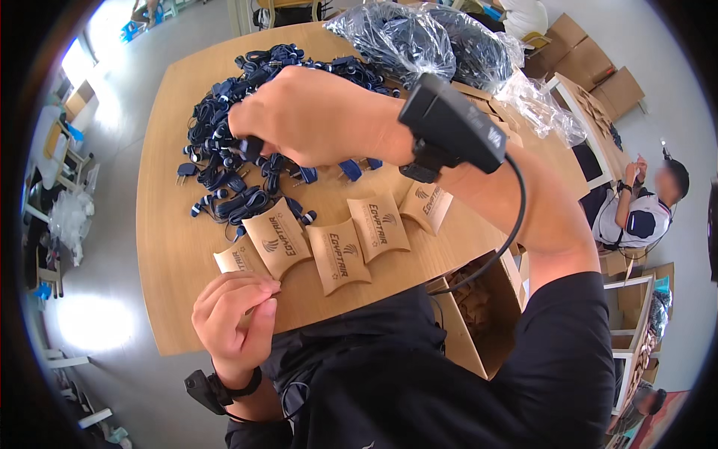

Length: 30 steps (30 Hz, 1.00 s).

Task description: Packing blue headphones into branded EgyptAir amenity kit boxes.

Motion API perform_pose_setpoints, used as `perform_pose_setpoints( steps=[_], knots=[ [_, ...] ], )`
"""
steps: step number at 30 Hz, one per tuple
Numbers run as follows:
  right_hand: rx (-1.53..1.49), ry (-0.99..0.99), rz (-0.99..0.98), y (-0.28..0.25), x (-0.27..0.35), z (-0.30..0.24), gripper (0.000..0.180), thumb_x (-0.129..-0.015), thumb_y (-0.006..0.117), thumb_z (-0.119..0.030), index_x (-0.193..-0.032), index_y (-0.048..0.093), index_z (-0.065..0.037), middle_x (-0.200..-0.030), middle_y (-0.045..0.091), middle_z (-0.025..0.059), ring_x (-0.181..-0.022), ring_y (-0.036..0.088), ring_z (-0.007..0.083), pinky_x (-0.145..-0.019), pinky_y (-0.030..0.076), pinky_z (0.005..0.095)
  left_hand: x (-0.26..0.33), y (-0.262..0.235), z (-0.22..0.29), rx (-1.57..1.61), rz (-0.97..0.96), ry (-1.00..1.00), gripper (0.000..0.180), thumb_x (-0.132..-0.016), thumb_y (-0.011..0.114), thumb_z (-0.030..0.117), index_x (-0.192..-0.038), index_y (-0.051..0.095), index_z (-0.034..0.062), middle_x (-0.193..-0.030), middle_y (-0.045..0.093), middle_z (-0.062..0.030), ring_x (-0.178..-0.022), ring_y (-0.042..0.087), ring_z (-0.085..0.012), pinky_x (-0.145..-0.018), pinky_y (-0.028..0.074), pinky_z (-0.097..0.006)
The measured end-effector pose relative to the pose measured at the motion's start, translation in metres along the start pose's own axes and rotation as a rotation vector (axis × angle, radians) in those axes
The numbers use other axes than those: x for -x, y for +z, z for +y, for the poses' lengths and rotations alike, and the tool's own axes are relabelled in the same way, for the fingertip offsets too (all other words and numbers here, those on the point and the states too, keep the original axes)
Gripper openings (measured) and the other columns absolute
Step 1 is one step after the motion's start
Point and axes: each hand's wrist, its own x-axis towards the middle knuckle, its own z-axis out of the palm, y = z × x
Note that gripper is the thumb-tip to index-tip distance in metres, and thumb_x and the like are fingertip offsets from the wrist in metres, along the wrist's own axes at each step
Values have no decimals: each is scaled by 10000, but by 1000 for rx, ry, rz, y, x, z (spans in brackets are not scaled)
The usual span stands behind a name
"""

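My right hand [295,116] reaches across the table over a tangled pile of dark blue earphones [243,202] with coiled cables. Its fingers are closed at a dark blue piece [251,147], blurred and partly covered, whose kind I cannot tell. Several brown card pillow boxes [341,257] with dark print lie in a loose row near the table's front edge. My left hand [235,318] is curled with thumb and fingertips together at the lower edge of the leftmost pillow box [238,258]. Whether it grips that box is hidden.
Dark blue two-pin plugs [348,171] lie around the pile on the wooden table [168,284]. Clear plastic bags [404,41] stand at the back. An open carton [486,314] sits below the table's right front edge. Another person [639,206] sits off to the right.
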Motion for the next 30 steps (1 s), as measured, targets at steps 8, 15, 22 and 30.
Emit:
perform_pose_setpoints(
  steps=[8,15,22,30],
  knots=[
    [-350,271,337,-35,-7,-5,306,-884,705,-189,-1084,583,8,-923,684,125,-856,681,219,-752,529,316,1,2,1,15,-26,-7,75,-810,612,-3,-878,581,5,-776,681,-139,-723,669,-277,-696,530,-344],
    [-668,458,405,-53,-12,-17,234,-939,587,-221,-1026,661,-17,-813,705,110,-725,673,222,-682,523,329,1,2,1,0,-3,-16,159,-724,650,-56,-854,595,17,-775,690,-121,-708,680,-268,-673,543,-329],
    [-718,490,505,-61,-8,-20,255,-951,540,-200,-987,646,28,-773,699,86,-665,643,161,-647,514,294,1,1,1,0,-11,-10,150,-730,642,-54,-853,589,17,-775,689,-125,-712,680,-275,-684,543,-337],
    [-1060,448,658,-67,1,-16,152,-921,591,-95,-939,613,55,-768,667,91,-683,617,118,-639,504,259,1,1,1,-14,-18,4,124,-761,627,-38,-868,590,12,-775,686,-137,-702,673,-275,-676,540,-339]
  ],
)
